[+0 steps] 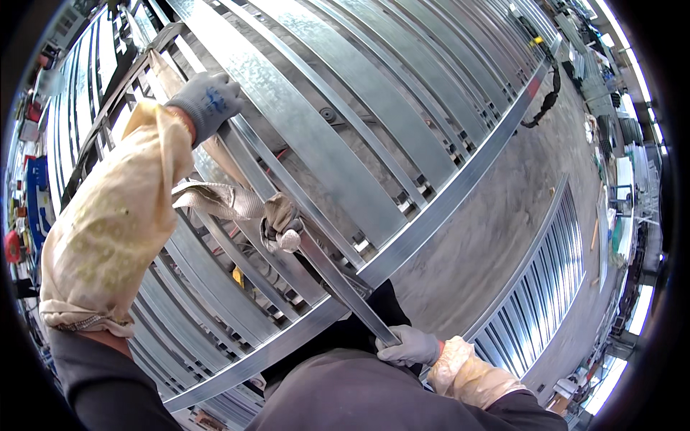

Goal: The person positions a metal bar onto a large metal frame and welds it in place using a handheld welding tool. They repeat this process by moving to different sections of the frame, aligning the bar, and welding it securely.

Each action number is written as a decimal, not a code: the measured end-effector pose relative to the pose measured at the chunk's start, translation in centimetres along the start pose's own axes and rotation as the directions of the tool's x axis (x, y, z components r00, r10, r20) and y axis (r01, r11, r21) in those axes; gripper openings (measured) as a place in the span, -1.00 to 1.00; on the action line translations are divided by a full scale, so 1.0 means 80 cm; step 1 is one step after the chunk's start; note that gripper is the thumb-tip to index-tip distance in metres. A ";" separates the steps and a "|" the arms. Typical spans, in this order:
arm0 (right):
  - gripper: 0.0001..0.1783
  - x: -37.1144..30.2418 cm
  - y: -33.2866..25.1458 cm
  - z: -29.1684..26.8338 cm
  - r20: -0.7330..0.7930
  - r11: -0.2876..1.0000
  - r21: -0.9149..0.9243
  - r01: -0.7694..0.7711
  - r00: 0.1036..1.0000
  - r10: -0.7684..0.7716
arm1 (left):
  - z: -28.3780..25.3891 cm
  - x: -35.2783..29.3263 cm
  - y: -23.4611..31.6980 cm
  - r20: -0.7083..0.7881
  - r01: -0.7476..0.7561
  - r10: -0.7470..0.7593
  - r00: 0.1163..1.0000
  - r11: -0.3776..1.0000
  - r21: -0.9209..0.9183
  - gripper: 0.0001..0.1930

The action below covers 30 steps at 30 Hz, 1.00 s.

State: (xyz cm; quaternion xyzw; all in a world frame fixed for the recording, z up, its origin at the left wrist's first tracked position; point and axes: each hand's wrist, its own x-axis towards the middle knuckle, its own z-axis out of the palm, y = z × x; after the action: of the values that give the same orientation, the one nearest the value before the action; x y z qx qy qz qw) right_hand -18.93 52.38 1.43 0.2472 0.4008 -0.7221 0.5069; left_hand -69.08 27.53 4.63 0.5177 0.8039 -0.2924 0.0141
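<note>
My right hand (408, 346), in a grey glove, is closed around the near end of a flat metal bar (341, 276) close to my body. A grey-beige webbing strap (223, 200) is wound about this bar and tied in a bulky knot (280, 221). Farther off and to the left, my left hand (208, 103) is curled into a fist above the slats, also gloved in grey. The far part of the bar runs up toward that fist; what its fingers hold is hidden. Beneath both hands lies a frame of galvanized metal slats (287, 93).
The frame's near rail (431, 230) crosses in front of me. A second slatted panel (535, 276) lies on the concrete floor (460, 266) at right. A dark strap (550, 97) hangs off the frame's far right corner. Blue equipment (37, 194) stands at the left.
</note>
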 end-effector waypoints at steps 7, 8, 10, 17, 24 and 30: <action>-0.75 0.027 0.037 0.041 -0.140 0.988 0.057 0.142 0.981 -0.133 | 0.008 0.004 0.004 -0.118 0.088 -0.078 0.990 0.993 0.079 -0.95; -0.75 0.021 0.026 0.039 -0.182 0.998 -0.019 0.063 0.981 -0.065 | -0.009 0.003 0.016 -0.056 0.146 -0.143 0.988 0.988 0.050 -0.89; -0.74 0.028 0.040 0.037 -0.182 0.990 0.020 0.141 0.974 -0.135 | 0.002 -0.015 0.019 -0.166 0.255 -0.249 0.954 0.967 0.014 -0.79; -0.53 0.099 0.102 0.063 -0.215 0.926 -0.377 0.021 0.970 -0.110 | -0.037 -0.196 0.204 -0.276 0.417 -0.835 0.476 0.490 -0.765 -0.34; -0.75 0.095 0.084 0.082 -0.020 0.915 -0.355 0.193 0.977 -0.214 | -0.194 -0.281 0.543 0.560 0.160 -0.761 0.327 -0.539 -0.827 -0.58; -0.68 0.123 0.114 0.005 0.296 0.763 -0.522 0.382 0.919 -0.258 | -0.155 -0.253 0.597 0.795 0.299 -0.315 0.519 -0.804 -0.514 -0.59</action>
State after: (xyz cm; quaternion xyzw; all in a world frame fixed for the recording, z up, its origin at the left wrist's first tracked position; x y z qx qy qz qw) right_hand -13.98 45.27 -8.88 -0.0645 0.5794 -0.6667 0.4643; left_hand -16.03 30.85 -0.26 -0.2424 0.7433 0.5580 0.2782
